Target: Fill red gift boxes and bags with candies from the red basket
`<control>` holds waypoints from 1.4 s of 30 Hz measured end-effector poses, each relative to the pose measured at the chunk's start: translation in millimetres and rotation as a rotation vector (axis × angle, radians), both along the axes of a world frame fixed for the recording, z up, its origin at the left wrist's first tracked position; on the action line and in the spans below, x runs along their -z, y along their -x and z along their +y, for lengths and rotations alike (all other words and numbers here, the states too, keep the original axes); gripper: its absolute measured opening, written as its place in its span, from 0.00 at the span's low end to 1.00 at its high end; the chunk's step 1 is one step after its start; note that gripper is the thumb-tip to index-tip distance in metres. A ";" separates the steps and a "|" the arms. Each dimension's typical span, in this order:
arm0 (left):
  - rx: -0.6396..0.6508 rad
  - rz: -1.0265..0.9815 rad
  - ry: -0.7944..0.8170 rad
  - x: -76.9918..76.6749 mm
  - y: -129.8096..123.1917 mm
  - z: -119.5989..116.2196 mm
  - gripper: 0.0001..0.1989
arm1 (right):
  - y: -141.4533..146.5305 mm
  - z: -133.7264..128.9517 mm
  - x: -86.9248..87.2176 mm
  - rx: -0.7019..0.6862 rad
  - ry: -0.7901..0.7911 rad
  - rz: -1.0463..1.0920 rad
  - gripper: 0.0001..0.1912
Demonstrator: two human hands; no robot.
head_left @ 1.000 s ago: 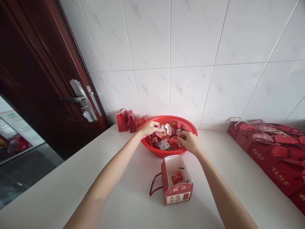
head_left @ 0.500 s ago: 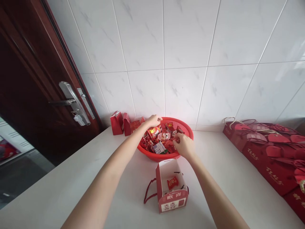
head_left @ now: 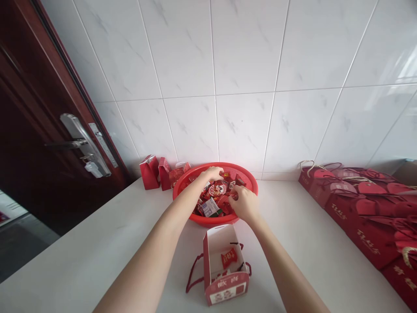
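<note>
A red plastic basket (head_left: 253, 178) holds several wrapped candies and small packets, mostly red. Over its far part is my left hand (head_left: 214, 173), fingers bent down and closed among the wrappers; what they grip is hidden. My right hand (head_left: 245, 202) reaches in from the right side, thumb and fingertips pinched together at the red wrappers, and whatever is between them is too small to name. In front of the basket stands an open red-and-white gift box (head_left: 225, 284) with dark red cord handles. One red wrapped candy (head_left: 229, 258) shows inside the box.
Small red boxes (head_left: 150, 174) stand against the tiled wall, left of the basket. Along the right side, many red gift boxes (head_left: 355, 221) with cord handles are packed in rows. A dark wooden door (head_left: 42, 108) with a metal handle is at the left of the white counter (head_left: 110, 248).
The view has turned slightly, so everything sits further left and a little lower. My left hand has dropped deeper into the candies. My right hand stays at the basket's right side.
</note>
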State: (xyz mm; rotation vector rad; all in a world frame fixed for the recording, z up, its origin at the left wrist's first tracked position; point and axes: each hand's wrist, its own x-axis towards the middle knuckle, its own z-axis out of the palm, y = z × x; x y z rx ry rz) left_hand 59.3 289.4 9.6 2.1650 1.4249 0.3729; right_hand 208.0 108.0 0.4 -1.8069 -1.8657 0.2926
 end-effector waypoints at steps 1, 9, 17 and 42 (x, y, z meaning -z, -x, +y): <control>0.000 -0.036 0.005 1.1 -0.3 -0.2 0.16 | -0.2 -0.1 -0.1 -0.001 0.001 0.001 0.05; 0.066 -0.377 0.073 -21.5 10.9 -17.9 0.19 | -0.2 4.5 8.9 0.022 -0.103 0.150 0.12; 0.232 -0.611 0.078 -50.1 17.1 -91.7 0.24 | -15.9 16.5 9.7 -0.097 -0.163 1.025 0.37; 0.095 -0.445 -0.076 -49.8 43.1 -229.5 0.20 | -38.4 -53.8 -72.9 -0.417 -0.075 0.903 0.19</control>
